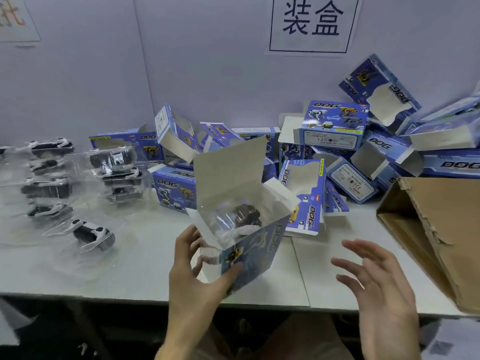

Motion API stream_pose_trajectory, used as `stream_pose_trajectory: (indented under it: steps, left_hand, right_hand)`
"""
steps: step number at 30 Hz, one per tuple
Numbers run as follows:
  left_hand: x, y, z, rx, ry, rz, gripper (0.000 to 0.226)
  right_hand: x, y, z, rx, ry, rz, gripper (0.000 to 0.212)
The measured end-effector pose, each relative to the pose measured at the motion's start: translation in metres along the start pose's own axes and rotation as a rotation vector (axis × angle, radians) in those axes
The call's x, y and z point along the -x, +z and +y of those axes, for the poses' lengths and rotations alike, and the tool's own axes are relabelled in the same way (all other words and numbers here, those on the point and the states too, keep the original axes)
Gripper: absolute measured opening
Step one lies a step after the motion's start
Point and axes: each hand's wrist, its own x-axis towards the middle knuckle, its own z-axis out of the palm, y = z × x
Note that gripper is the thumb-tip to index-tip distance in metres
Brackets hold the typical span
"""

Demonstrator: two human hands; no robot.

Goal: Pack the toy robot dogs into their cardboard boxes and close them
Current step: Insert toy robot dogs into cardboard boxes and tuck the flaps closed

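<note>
My left hand (193, 276) grips a blue cardboard box (255, 252) by its lower left corner, just above the table's front edge. The box's top flaps (228, 167) stand open. Inside it sits a black and white toy robot dog (245, 216) in a clear plastic shell. My right hand (376, 284) hovers to the right of the box with fingers spread, touching nothing. Several more toy dogs in clear plastic shells (89, 232) lie on the left of the table.
A heap of blue boxes (335, 126) with open flaps fills the back and right of the grey table (130, 271). A large brown carton (436, 235) lies open at the right edge. A wall with a paper sign (311, 22) stands behind.
</note>
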Motion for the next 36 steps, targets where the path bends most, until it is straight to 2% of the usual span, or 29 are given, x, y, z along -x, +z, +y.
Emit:
stream_pose_trajectory:
  steps: [3, 9, 12, 15, 18, 21, 23, 26, 29, 31, 32, 34, 36]
  left_hand:
    - [-0.006, 0.006, -0.018, -0.03, -0.08, -0.036, 0.078]
    - [-0.032, -0.009, -0.042, 0.04, -0.19, -0.2, 0.082]
    - [-0.026, -0.007, -0.051, 0.075, -0.227, -0.257, 0.087]
    - [-0.027, -0.005, -0.056, 0.095, -0.237, -0.287, 0.087]
    - [-0.026, -0.002, -0.062, 0.138, -0.261, -0.33, 0.082]
    - [-0.026, -0.004, -0.065, 0.176, -0.264, -0.355, 0.083]
    - [-0.027, -0.004, -0.066, 0.194, -0.261, -0.368, 0.082]
    - [-0.026, -0.004, -0.067, 0.222, -0.247, -0.373, 0.08]
    - [-0.026, -0.005, -0.065, 0.248, -0.224, -0.379, 0.08]
    - [-0.025, -0.003, -0.059, 0.25, -0.204, -0.319, 0.076]
    - [-0.025, -0.002, -0.053, 0.231, -0.177, -0.239, 0.072]
    - [-0.03, 0.001, -0.033, 0.216, -0.049, -0.042, 0.059]
    - [-0.038, 0.003, -0.012, 0.2, 0.081, 0.072, 0.047]
  right_hand:
    - [0.001, -0.001, 0.005, 0.022, 0.047, 0.032, 0.029]
    - [-0.003, 0.009, 0.001, 0.123, 0.005, -0.039, 0.035]
    - [-0.018, 0.031, -0.024, 0.256, -0.173, -0.221, 0.021]
    - [-0.045, 0.07, -0.054, 0.447, -0.34, -0.47, 0.031]
    - [-0.075, 0.118, -0.074, 0.585, -0.413, -0.719, 0.032]
    - [-0.104, 0.158, -0.079, 0.666, -0.415, -0.903, 0.033]
    - [-0.12, 0.175, -0.064, 0.853, -0.387, -0.978, 0.035]
    - [-0.121, 0.177, -0.014, 1.247, -0.145, -1.165, 0.033]
    - [-0.115, 0.169, 0.007, 1.328, -0.089, -1.177, 0.037]
    - [-0.115, 0.169, 0.003, 1.308, -0.103, -1.179, 0.039]
    - [-0.114, 0.168, 0.001, 1.302, -0.107, -1.181, 0.039]
    - [-0.113, 0.166, 0.001, 1.295, -0.117, -1.171, 0.036]
    - [-0.111, 0.165, 0.002, 1.287, -0.121, -1.168, 0.034]
